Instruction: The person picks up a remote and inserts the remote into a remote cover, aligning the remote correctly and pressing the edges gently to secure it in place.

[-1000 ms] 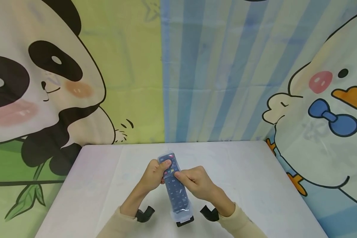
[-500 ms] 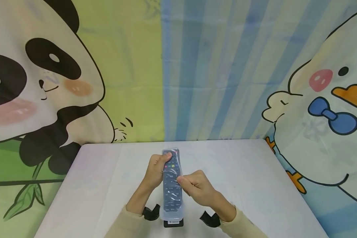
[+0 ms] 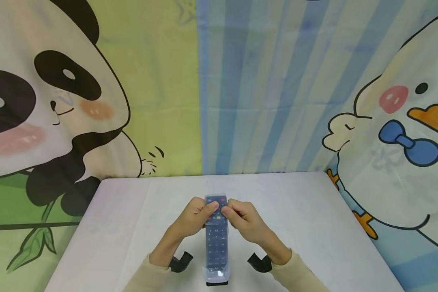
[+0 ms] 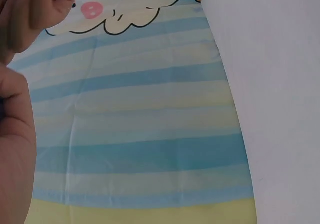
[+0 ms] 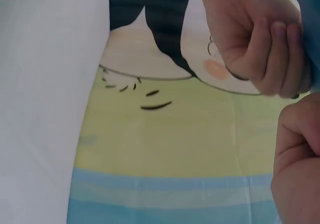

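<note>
In the head view a dark remote control (image 3: 216,243) in a clear plastic sleeve stands near upright above the table, its buttons facing me. Its black lower end (image 3: 217,284) pokes out below the sleeve. My left hand (image 3: 192,217) grips the upper left side, thumb lying over the top buttons. At the upper right edge my right hand (image 3: 249,222) pinches the sleeved remote, fingers curled and thumb on the front. In the right wrist view a blue strip of the remote (image 5: 311,29) shows beside the curled fingers of the left hand (image 5: 265,44); most of it is hidden there.
A white table (image 3: 295,235) lies beneath the hands. Behind it hangs a cloth backdrop (image 3: 241,89) with a panda, stripes and a white duck-like figure. Black straps (image 3: 181,262) stick out at both wrists, by beige sleeves (image 3: 295,273).
The remote has swung from tilted to straight and, over the last half second, shifted lower and slightly right. My right hand has slid up along its edge toward the top, level with the left.
</note>
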`<state>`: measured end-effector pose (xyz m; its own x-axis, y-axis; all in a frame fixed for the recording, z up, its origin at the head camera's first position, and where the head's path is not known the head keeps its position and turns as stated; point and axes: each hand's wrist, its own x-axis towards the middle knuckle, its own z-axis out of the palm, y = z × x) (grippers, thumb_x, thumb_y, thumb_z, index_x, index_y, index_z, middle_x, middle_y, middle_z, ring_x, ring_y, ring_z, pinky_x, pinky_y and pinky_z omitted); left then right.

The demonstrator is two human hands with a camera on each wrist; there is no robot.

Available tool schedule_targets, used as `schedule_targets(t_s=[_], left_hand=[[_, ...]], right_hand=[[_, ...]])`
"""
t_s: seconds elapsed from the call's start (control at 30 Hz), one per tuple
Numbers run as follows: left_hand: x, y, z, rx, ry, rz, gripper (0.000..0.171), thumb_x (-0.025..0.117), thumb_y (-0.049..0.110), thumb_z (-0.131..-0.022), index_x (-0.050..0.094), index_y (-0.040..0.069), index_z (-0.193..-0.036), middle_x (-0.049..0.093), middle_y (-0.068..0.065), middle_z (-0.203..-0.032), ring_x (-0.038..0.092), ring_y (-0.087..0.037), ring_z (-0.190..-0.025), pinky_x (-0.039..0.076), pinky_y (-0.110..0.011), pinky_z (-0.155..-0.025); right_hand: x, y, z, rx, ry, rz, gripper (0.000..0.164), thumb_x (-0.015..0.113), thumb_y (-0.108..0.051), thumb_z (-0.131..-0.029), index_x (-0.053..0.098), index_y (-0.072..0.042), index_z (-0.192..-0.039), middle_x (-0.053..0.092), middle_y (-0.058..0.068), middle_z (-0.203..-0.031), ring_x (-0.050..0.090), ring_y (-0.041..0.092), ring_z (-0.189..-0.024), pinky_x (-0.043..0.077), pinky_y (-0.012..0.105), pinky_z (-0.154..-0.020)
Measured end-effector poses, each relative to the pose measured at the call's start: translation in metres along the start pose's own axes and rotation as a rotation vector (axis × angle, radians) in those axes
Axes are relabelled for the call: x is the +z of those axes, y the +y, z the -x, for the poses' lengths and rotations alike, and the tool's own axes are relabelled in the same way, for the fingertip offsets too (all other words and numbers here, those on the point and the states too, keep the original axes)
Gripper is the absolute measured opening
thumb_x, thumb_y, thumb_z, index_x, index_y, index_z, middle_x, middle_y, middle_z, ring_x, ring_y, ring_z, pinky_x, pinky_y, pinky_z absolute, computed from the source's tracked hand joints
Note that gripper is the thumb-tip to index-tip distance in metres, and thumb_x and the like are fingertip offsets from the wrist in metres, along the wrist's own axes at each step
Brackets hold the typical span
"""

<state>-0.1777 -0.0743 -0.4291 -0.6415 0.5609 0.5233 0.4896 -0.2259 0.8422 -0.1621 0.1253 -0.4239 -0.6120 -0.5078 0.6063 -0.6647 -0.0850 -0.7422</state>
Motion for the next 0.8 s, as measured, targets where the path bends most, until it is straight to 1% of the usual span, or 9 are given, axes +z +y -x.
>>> schedule_targets(t_s=[0.07, 0.2, 0.3, 0.37, 0.47, 0.57, 0.67, 0.73, 0.8], left_hand=[[0.002, -0.001, 0.001, 0.001, 0.041, 0.029, 0.053, 0.044, 0.017, -0.107, 0.047, 0.001, -0.056, 0.039, -0.001, -0.046, 0.036, 0.002, -0.042, 0.026, -0.018, -0.033], [0.004, -0.003, 0.002, -0.018, 0.128, 0.074, 0.047, 0.043, 0.013, -0.104, 0.056, -0.008, -0.064, 0.052, 0.008, -0.054, 0.046, 0.0, -0.045, 0.033, -0.022, -0.033], [0.004, -0.005, 0.002, -0.025, 0.183, 0.063, 0.045, 0.044, 0.011, -0.103, 0.059, -0.011, -0.066, 0.056, 0.009, -0.057, 0.05, 0.0, -0.048, 0.037, -0.023, -0.036], [0.004, -0.007, 0.002, -0.033, 0.208, 0.058, 0.045, 0.045, 0.013, -0.103, 0.059, -0.011, -0.067, 0.057, 0.01, -0.058, 0.051, -0.001, -0.049, 0.039, -0.021, -0.038], [0.004, -0.008, -0.001, -0.036, 0.225, 0.071, 0.046, 0.045, 0.014, -0.103, 0.059, -0.012, -0.068, 0.058, 0.01, -0.059, 0.053, -0.002, -0.05, 0.041, -0.021, -0.04], [0.004, -0.007, -0.003, -0.013, 0.217, 0.07, 0.044, 0.043, 0.011, -0.103, 0.06, -0.012, -0.07, 0.059, 0.008, -0.059, 0.053, -0.002, -0.051, 0.042, -0.022, -0.04], [0.004, -0.003, -0.004, 0.044, 0.165, 0.027, 0.043, 0.04, 0.006, -0.104, 0.06, -0.009, -0.069, 0.055, 0.001, -0.055, 0.051, -0.002, -0.051, 0.042, -0.022, -0.04], [0.003, -0.003, -0.005, 0.085, 0.123, -0.008, 0.043, 0.038, 0.005, -0.105, 0.058, -0.005, -0.068, 0.048, -0.004, -0.052, 0.046, -0.001, -0.05, 0.038, -0.022, -0.038], [0.003, -0.002, -0.005, 0.109, 0.086, -0.03, 0.044, 0.037, 0.006, -0.107, 0.055, 0.0, -0.068, 0.043, -0.007, -0.051, 0.041, -0.002, -0.049, 0.035, -0.022, -0.038]], right_hand=[[0.003, -0.001, -0.002, -0.003, -0.03, -0.059, 0.032, 0.042, 0.013, -0.101, 0.044, -0.007, -0.077, 0.038, 0.005, -0.055, 0.035, 0.012, -0.044, 0.03, 0.022, -0.039], [0.008, -0.006, -0.004, 0.061, -0.062, -0.14, 0.031, 0.034, 0.01, -0.105, 0.042, -0.004, -0.078, 0.037, 0.008, -0.052, 0.035, 0.01, -0.042, 0.031, 0.021, -0.038], [0.01, -0.01, -0.003, 0.1, -0.069, -0.171, 0.032, 0.032, 0.01, -0.105, 0.04, -0.004, -0.077, 0.035, 0.008, -0.05, 0.034, 0.011, -0.04, 0.031, 0.021, -0.037], [0.012, -0.012, -0.002, 0.114, -0.074, -0.186, 0.033, 0.032, 0.01, -0.105, 0.038, -0.003, -0.076, 0.034, 0.008, -0.05, 0.034, 0.012, -0.039, 0.03, 0.022, -0.036], [0.013, -0.014, 0.002, 0.119, -0.067, -0.185, 0.034, 0.03, 0.012, -0.104, 0.037, -0.004, -0.075, 0.033, 0.007, -0.049, 0.033, 0.013, -0.038, 0.03, 0.021, -0.036], [0.013, -0.015, 0.002, 0.104, -0.051, -0.158, 0.034, 0.031, 0.012, -0.104, 0.037, -0.005, -0.075, 0.034, 0.006, -0.049, 0.033, 0.011, -0.038, 0.03, 0.02, -0.036], [0.011, -0.013, 0.0, 0.092, -0.019, -0.135, 0.032, 0.036, 0.009, -0.105, 0.038, -0.006, -0.076, 0.035, 0.007, -0.052, 0.034, 0.008, -0.042, 0.03, 0.021, -0.037], [0.01, -0.011, 0.0, 0.1, -0.01, -0.16, 0.03, 0.039, 0.005, -0.106, 0.04, -0.006, -0.077, 0.036, 0.008, -0.055, 0.034, 0.009, -0.044, 0.03, 0.022, -0.037], [0.008, -0.006, 0.002, 0.132, -0.013, -0.212, 0.027, 0.042, -0.001, -0.107, 0.041, -0.004, -0.08, 0.035, 0.008, -0.058, 0.032, 0.009, -0.046, 0.028, 0.024, -0.037]])
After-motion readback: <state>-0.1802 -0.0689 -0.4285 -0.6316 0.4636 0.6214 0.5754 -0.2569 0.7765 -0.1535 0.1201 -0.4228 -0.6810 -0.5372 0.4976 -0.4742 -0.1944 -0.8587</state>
